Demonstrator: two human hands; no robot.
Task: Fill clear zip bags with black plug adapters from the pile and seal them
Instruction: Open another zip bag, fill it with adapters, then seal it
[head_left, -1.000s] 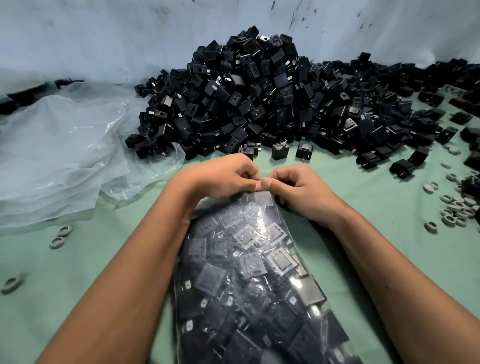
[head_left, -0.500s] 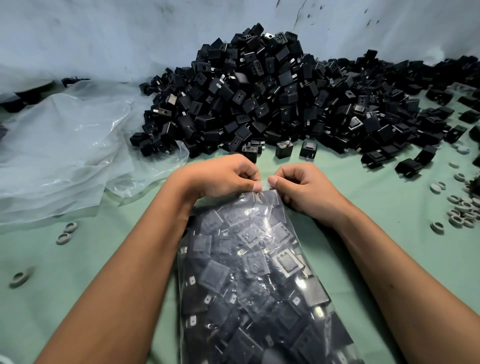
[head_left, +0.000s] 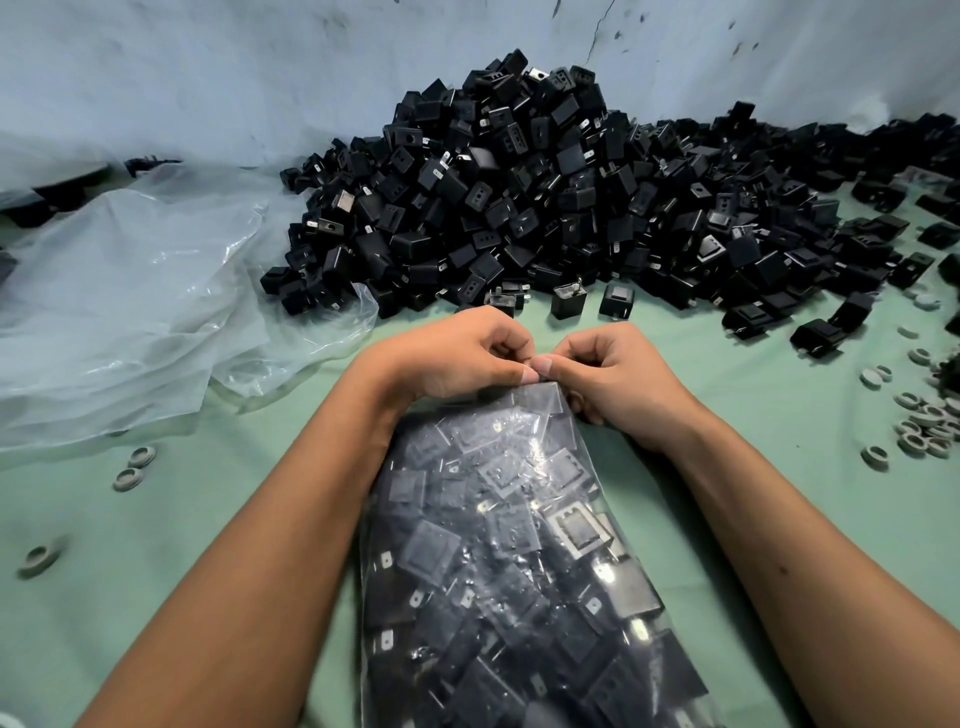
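Observation:
A clear zip bag (head_left: 509, 561) packed with black plug adapters lies lengthwise on the green table between my forearms. Its far end sits under my hands. My left hand (head_left: 457, 353) and my right hand (head_left: 608, 374) meet thumb to thumb at the middle of the bag's top edge, each pinching it with curled fingers. The zip strip itself is hidden by my fingers. Beyond my hands rises the big pile of loose black adapters (head_left: 524, 182), spreading to the right along the wall.
Crumpled clear plastic sheeting (head_left: 130, 312) covers the table's left side. Grey rubber rings lie scattered at the right (head_left: 924, 431) and a few at the left (head_left: 130, 478). A pale wall (head_left: 260, 67) backs the pile. Stray adapters (head_left: 815, 335) lie at the right.
My two hands have drawn together again at the bag's top edge after a slight gap; the bag and pile stay in place. The view has shifted slightly.

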